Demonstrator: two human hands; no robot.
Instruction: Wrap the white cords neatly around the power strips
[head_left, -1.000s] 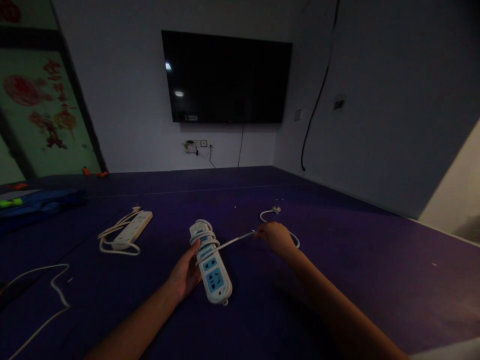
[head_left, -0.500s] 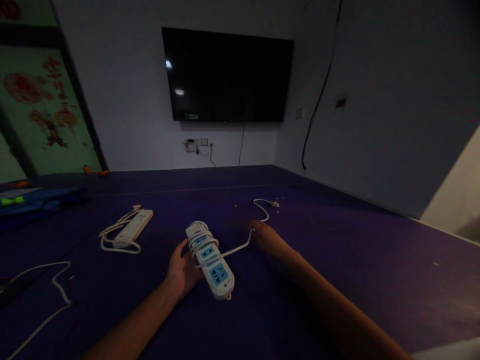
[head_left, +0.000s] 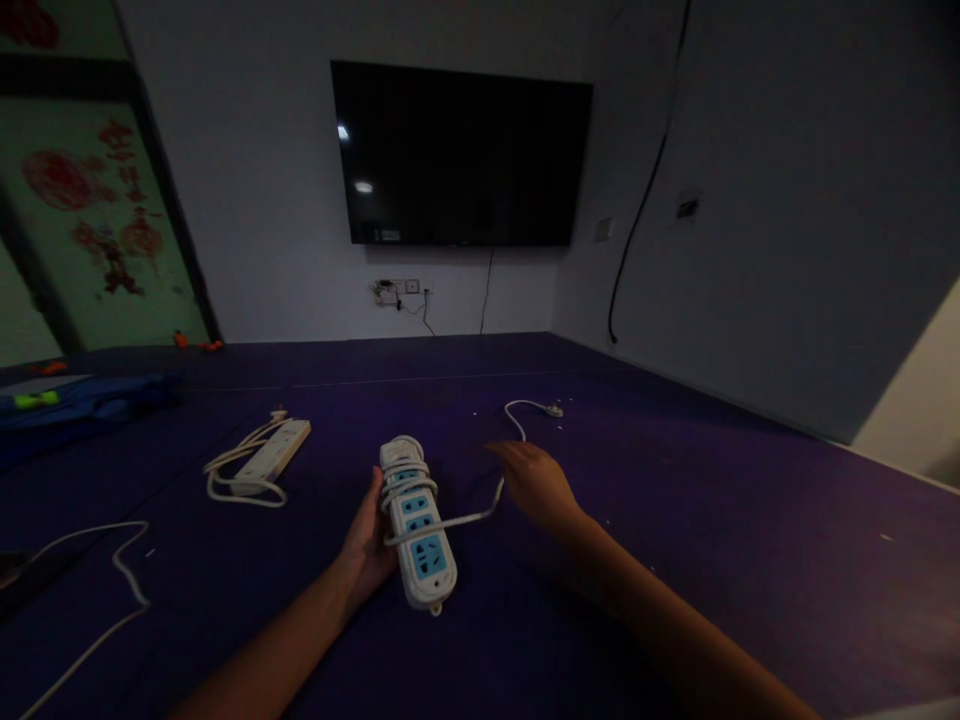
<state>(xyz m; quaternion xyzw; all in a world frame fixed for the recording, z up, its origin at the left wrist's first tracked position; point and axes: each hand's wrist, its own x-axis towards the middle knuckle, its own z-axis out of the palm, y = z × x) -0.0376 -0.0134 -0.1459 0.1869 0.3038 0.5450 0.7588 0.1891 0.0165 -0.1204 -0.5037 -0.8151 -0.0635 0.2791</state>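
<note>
Wall television (head_left: 461,155) above a purple floor (head_left: 675,520). A white power strip (head_left: 420,530) lies on the floor, partly wrapped in its cord (head_left: 465,519). The left hand (head_left: 367,535) cups its side. The right hand (head_left: 536,485), fingers loosely extended, rests over the slack cord; a pinch cannot be confirmed. Unheld, the slack would likely loosen the coils, and the free plug (head_left: 553,410) could snag.

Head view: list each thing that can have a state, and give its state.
power strip, lying sockets up, cord partly wound round it
plug, unplugged, lying loose
left hand, gripping the power strip's side
right hand, over the cord, grip unclear
second power strip, lead bundled beside it
television, screen dark
</note>
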